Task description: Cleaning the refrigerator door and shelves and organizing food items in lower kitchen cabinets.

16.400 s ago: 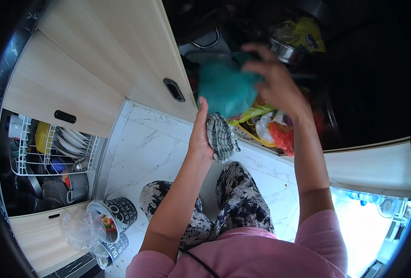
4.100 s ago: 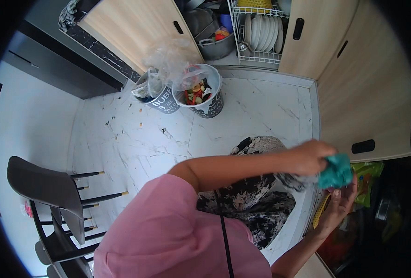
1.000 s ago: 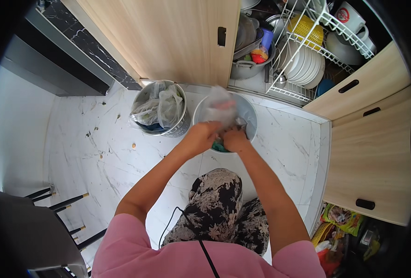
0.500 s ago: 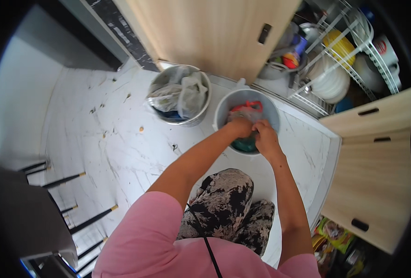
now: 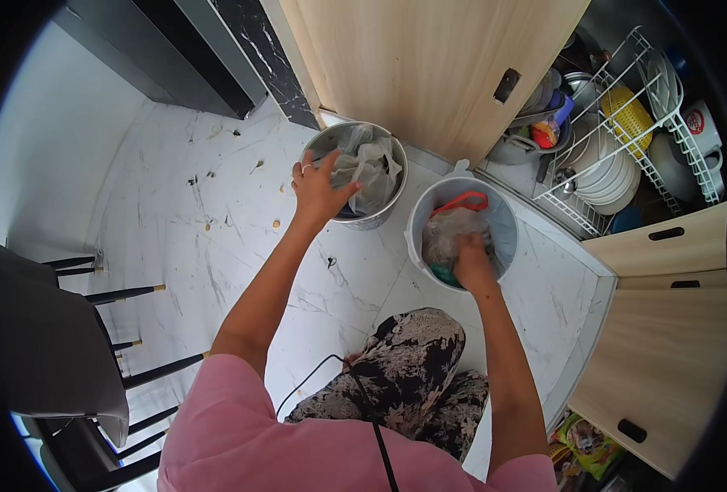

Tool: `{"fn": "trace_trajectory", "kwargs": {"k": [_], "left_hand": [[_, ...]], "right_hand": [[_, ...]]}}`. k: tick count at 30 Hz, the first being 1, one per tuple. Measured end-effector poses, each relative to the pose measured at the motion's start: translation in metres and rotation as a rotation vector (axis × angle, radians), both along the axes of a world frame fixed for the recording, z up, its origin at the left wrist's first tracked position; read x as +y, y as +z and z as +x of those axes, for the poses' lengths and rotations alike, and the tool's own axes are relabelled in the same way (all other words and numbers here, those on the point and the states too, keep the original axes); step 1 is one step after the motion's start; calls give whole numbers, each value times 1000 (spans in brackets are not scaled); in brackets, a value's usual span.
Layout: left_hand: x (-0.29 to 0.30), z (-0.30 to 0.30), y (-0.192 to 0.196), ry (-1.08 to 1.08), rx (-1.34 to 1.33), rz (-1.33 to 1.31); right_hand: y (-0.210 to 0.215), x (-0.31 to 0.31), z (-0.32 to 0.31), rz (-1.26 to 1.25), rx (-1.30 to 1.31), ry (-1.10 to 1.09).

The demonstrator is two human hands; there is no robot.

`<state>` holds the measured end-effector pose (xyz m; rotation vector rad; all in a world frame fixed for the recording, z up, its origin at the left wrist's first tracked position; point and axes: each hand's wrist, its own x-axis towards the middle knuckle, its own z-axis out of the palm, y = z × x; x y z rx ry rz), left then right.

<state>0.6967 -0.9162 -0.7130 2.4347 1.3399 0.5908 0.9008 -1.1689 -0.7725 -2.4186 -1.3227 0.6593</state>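
Note:
Two round bins stand on the white marble floor in front of me. My left hand (image 5: 318, 187) reaches to the left bin (image 5: 328, 146), fingers spread, touching the crumpled clear plastic bags (image 5: 369, 168) inside it. My right hand (image 5: 470, 261) is down inside the right bin (image 5: 421, 225), pressing on a clear plastic bag (image 5: 450, 234) that lies over red and teal refuse. Whether its fingers grip the bag is hidden.
A wooden cabinet door (image 5: 429, 66) hangs open behind the bins. A wire dish rack (image 5: 626, 139) with plates, bowls and cups fills the cabinet at upper right. A dark chair (image 5: 43, 336) stands at my left. Small scraps (image 5: 240, 168) litter the floor.
Both hands were together over the right bin. Now my left hand has moved over to the left bin, and my right hand has sunk deeper into the right bin.

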Motion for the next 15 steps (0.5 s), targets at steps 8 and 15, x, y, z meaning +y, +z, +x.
{"fn": "trace_trajectory", "kwargs": {"k": [8, 15], "left_hand": [[5, 32, -42, -212, 540, 102], [30, 72, -72, -275, 906, -123]], "right_hand": [[26, 4, -25, 252, -157, 54], [-44, 41, 5, -152, 301, 233]]}}
